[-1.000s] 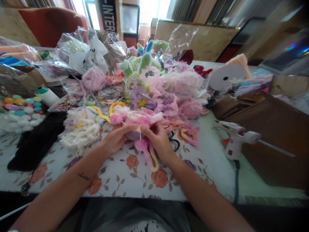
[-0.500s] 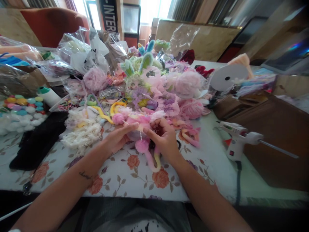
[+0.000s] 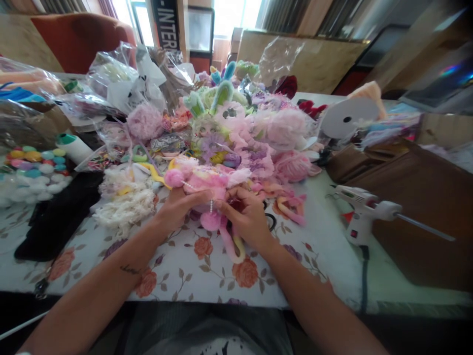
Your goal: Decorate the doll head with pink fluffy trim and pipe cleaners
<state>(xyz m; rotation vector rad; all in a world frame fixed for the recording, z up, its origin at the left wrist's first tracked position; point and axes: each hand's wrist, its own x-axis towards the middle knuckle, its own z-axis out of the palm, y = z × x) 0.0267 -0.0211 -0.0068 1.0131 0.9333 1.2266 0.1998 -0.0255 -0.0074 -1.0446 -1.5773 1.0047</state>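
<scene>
A pink fluffy piece (image 3: 209, 181) trimmed with white beads and pompoms is held just over the tabletop. My left hand (image 3: 179, 209) grips its left side, the thumb lying along the front. On the right side, my right hand (image 3: 249, 214) pinches the edge with bent fingers. One pink pompom (image 3: 210, 221) hangs from a bead string between the hands; another pompom (image 3: 173, 178) sits at the upper left. Below my right hand, a pink and yellow fuzzy strip (image 3: 226, 239) curves down. A black ring-shaped handle (image 3: 272, 222) shows beside that hand, partly hidden.
White yarn (image 3: 125, 199) and a black pouch (image 3: 59, 217) lie to the left. Behind are a doll (image 3: 207, 128), pink ruffles (image 3: 251, 133) and a pink yarn ball (image 3: 291, 166). A glue gun (image 3: 356, 207) stands at the right before a brown box (image 3: 424, 222).
The pink fluffy piece has shifted slightly left and tipped, so more of its front shows. My left hand has moved a little left with it; my right hand is slightly lower.
</scene>
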